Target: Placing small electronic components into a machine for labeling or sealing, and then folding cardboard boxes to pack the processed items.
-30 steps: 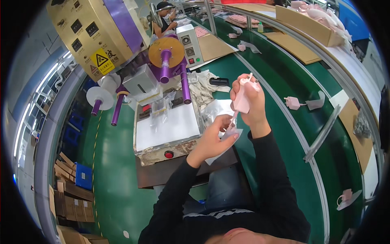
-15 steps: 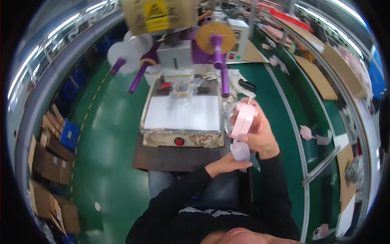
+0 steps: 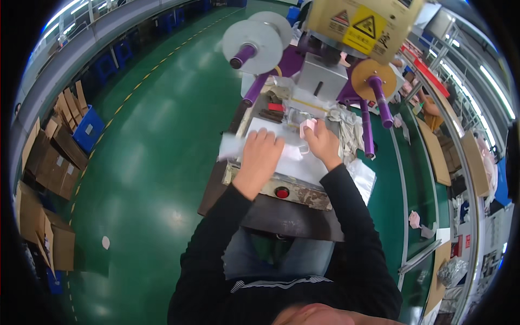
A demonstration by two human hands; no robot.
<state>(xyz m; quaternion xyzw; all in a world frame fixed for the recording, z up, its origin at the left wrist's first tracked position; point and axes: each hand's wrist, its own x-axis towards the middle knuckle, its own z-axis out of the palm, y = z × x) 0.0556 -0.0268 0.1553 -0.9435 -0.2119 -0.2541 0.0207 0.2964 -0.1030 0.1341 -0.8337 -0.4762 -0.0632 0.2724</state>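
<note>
At nine o'clock we see cardboard boxes (image 3: pixel 46 162) on the green floor (image 3: pixel 151 146). Centre, our left hand (image 3: pixel 260 154) presses flat on a clear bag (image 3: pixel 234 145) on the white plate (image 3: pixel 303 168). Our right hand (image 3: pixel 323 142) pinches a pink piece (image 3: pixel 307 128). At twelve o'clock stands the yellow machine (image 3: pixel 363 24).

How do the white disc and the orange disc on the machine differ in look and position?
The white disc is paler and looks larger than the orange disc. The white disc sits on the machine's left side, the orange disc on its right, lower in the picture. Both are round and carry a purple shaft through the middle.
</note>
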